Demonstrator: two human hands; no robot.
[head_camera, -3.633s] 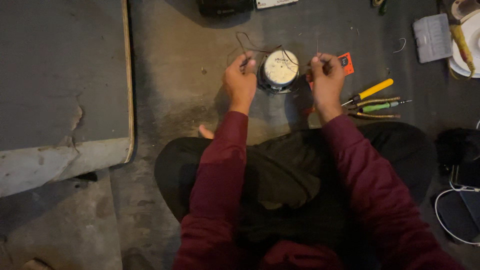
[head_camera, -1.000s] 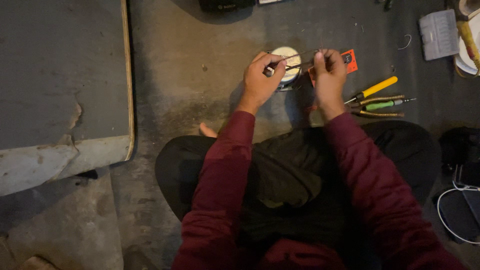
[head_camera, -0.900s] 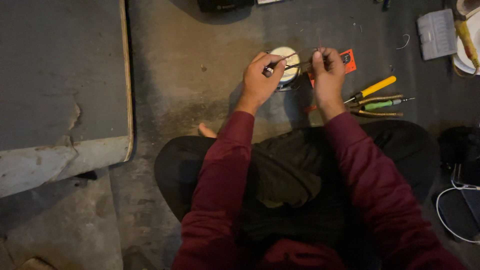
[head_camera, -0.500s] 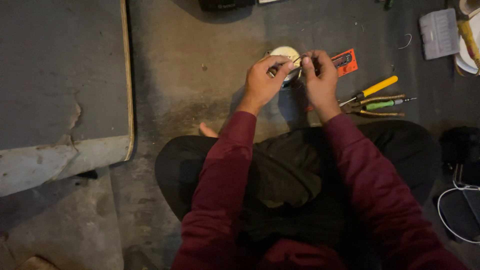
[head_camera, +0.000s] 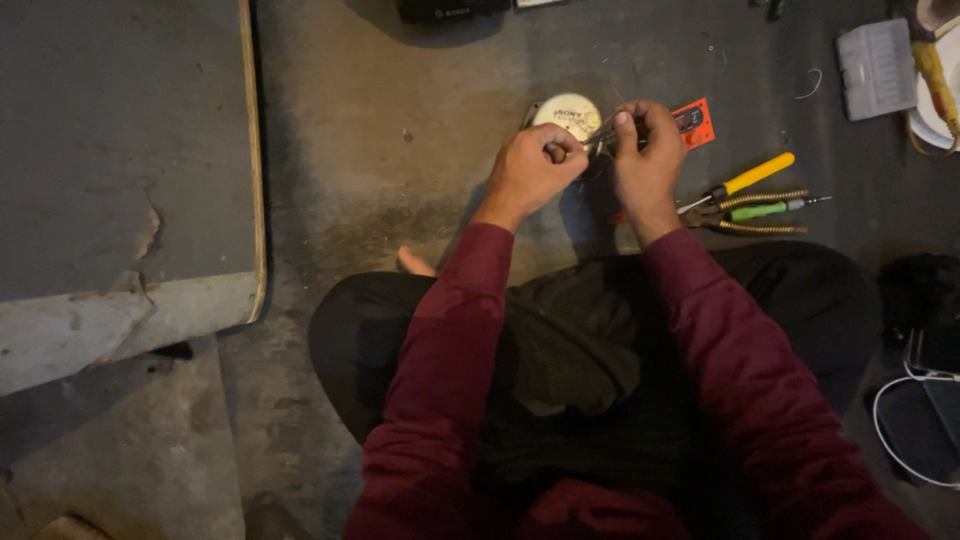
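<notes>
I sit cross-legged on a concrete floor. My left hand (head_camera: 530, 170) and my right hand (head_camera: 645, 150) are close together above the floor, both pinching a thin wire (head_camera: 603, 130) between their fingertips. Just behind them a round cream-coloured disc (head_camera: 566, 112) lies on the floor, partly hidden by my left hand. A small orange card-like piece (head_camera: 697, 122) lies right of my right hand.
A yellow-handled screwdriver (head_camera: 745, 180), a green-handled tool (head_camera: 765, 210) and pliers (head_camera: 755, 200) lie to the right. A grey box (head_camera: 876, 68) and white dish (head_camera: 935, 110) sit far right. A grey board (head_camera: 120, 150) lies at left. White cable (head_camera: 890, 440) at lower right.
My hands have come closer together over the disc; earlier they were apart, one on each side of it, with the wire stretched between them.
</notes>
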